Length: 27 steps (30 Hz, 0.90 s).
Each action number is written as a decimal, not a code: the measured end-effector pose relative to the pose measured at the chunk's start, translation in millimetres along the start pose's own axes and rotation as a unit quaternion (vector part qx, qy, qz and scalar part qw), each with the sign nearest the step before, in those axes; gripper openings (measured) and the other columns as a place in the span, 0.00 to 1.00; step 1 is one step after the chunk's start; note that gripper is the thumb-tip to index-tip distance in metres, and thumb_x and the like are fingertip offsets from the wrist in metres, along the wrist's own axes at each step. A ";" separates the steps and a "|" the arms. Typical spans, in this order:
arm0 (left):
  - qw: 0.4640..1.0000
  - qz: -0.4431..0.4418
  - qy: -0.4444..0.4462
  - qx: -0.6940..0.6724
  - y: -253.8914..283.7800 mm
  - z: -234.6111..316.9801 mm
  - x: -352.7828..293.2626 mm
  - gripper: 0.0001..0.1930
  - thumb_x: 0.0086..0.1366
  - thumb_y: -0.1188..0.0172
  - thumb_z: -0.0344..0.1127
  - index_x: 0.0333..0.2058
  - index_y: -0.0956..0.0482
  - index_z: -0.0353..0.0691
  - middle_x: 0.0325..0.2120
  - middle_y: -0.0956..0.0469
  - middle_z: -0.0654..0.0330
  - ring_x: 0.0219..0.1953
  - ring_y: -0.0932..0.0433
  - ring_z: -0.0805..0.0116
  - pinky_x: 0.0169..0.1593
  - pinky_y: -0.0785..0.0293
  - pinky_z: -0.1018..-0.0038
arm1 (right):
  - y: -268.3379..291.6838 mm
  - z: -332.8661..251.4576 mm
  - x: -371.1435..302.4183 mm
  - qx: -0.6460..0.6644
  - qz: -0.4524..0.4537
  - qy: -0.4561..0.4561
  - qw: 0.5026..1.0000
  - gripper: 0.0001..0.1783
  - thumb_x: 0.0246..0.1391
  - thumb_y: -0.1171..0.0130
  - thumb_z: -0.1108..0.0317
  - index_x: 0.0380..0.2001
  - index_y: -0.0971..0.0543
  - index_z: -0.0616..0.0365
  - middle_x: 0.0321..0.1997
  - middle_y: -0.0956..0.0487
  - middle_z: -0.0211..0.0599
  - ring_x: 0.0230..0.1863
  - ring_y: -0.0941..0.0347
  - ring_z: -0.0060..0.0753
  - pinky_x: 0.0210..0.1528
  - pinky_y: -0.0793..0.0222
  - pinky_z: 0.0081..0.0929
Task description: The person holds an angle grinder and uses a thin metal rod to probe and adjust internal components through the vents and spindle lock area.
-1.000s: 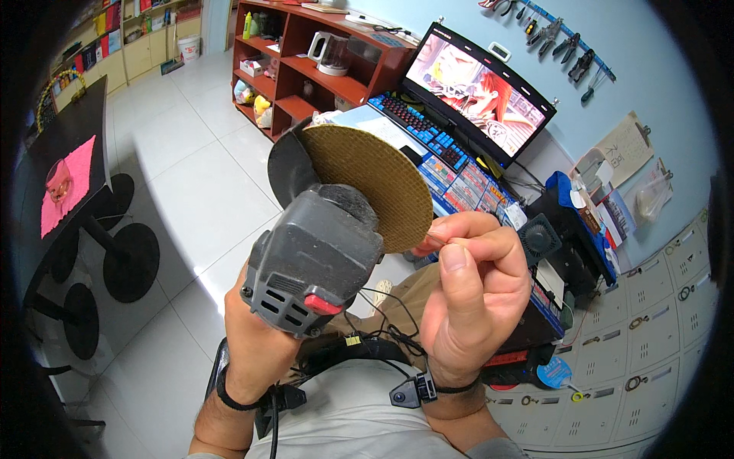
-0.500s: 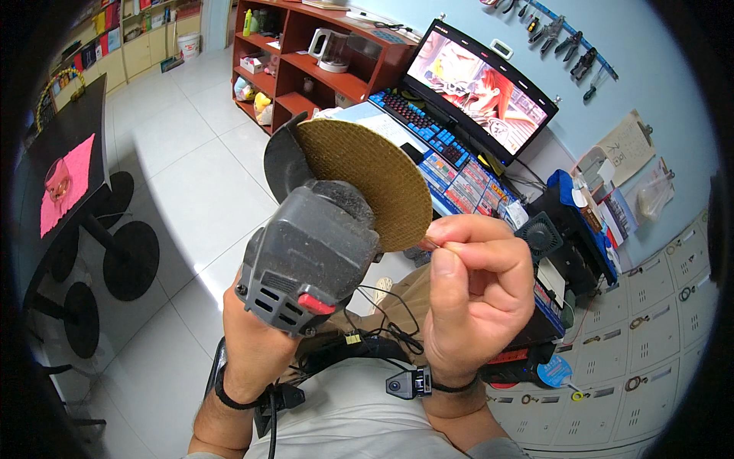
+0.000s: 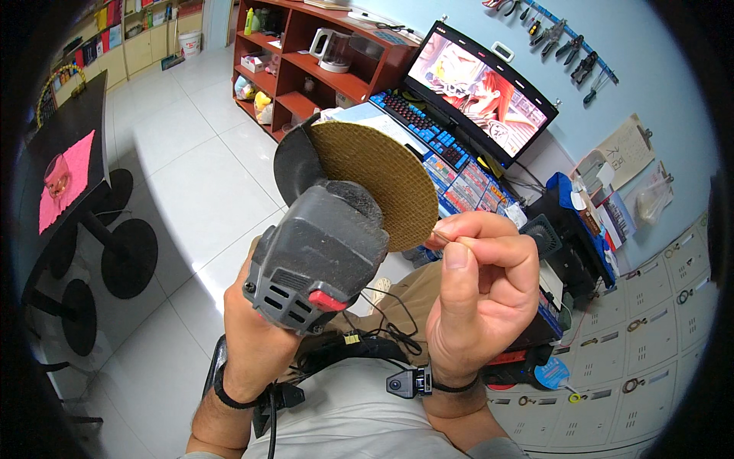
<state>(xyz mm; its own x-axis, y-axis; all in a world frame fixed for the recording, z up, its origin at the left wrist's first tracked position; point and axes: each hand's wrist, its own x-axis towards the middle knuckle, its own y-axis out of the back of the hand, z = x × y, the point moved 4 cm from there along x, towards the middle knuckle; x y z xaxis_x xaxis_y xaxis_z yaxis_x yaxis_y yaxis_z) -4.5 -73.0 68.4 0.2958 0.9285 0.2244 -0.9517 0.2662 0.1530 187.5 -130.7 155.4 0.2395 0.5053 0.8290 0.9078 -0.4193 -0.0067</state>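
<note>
My left hand (image 3: pixel 256 340) is wrapped round the body of a dark grey angle grinder (image 3: pixel 317 249) with a red button, raised in front of my lap. A brown cutting disc (image 3: pixel 386 180) with a woven texture faces up and to the right, partly covered on its left by a black guard (image 3: pixel 298 162). Beside the disc's lower right edge, my right hand (image 3: pixel 485 287) is closed in a pinch between thumb and forefinger. A thin sliver-like piece (image 3: pixel 441 237) shows at the fingertips, too small to name. The grinder hides most of my left fingers.
A desk with a monitor (image 3: pixel 482 88) and keyboard (image 3: pixel 424 126) stands ahead on the right. Behind it is a red-brown shelf (image 3: pixel 298 57). At left, a black table (image 3: pixel 88 115) bears a pink cloth (image 3: pixel 70 176). Black cable (image 3: pixel 397 325) lies across my lap; grey lockers (image 3: pixel 604 375) line the right.
The grinder and my left hand have shifted slightly right. My right hand has also moved a little right, still pinching beside the disc's edge.
</note>
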 end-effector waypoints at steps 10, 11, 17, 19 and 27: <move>1.000 0.006 0.004 -0.005 0.0 1.3 0.9 0.26 0.56 0.24 0.26 0.53 0.22 0.31 0.44 0.15 0.57 0.47 0.16 0.67 0.54 0.22 0.73 | -1.6 1.0 -4.1 -0.027 -0.002 -0.005 1.000 0.10 0.61 0.39 0.86 0.43 0.27 0.66 0.49 0.21 0.53 0.48 0.22 0.32 0.56 0.24 0.29; 1.000 0.006 0.008 -0.012 -0.3 2.2 1.1 0.26 0.56 0.24 0.26 0.53 0.22 0.31 0.44 0.15 0.57 0.47 0.16 0.68 0.53 0.22 0.73 | -1.9 0.9 -4.3 -0.035 -0.003 -0.005 0.999 0.10 0.61 0.39 0.86 0.43 0.27 0.66 0.48 0.21 0.53 0.48 0.22 0.32 0.56 0.24 0.29; 1.000 0.002 -0.010 0.002 -1.3 1.5 1.9 0.25 0.56 0.24 0.25 0.52 0.22 0.32 0.43 0.15 0.58 0.46 0.16 0.68 0.53 0.22 0.73 | -2.1 3.4 -5.7 -0.055 -0.004 0.004 0.998 0.11 0.60 0.38 0.86 0.43 0.26 0.66 0.50 0.20 0.53 0.47 0.22 0.32 0.54 0.24 0.27; 1.000 -0.001 -0.010 0.003 -2.3 1.5 2.0 0.25 0.56 0.25 0.25 0.52 0.22 0.32 0.43 0.15 0.58 0.46 0.16 0.68 0.53 0.22 0.73 | -1.9 2.5 -5.5 -0.068 -0.007 0.000 0.998 0.11 0.60 0.37 0.87 0.42 0.25 0.66 0.50 0.19 0.53 0.47 0.21 0.32 0.53 0.24 0.27; 0.999 0.044 -0.010 -0.018 1.0 -8.0 1.2 0.24 0.55 0.26 0.23 0.52 0.20 0.31 0.45 0.14 0.54 0.47 0.16 0.65 0.54 0.23 0.71 | -4.5 5.1 -3.9 -0.105 -0.011 0.048 0.993 0.11 0.58 0.35 0.87 0.41 0.24 0.65 0.46 0.17 0.51 0.44 0.19 0.33 0.48 0.22 0.27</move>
<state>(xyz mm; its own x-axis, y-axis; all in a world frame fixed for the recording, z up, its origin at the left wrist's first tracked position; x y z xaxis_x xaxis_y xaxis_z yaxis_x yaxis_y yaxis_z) -5.7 -69.6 61.1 0.2113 0.9437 0.2545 -0.9765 0.1926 0.0966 184.2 -126.9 149.4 0.1780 0.4461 0.8771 0.8182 -0.5623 0.1200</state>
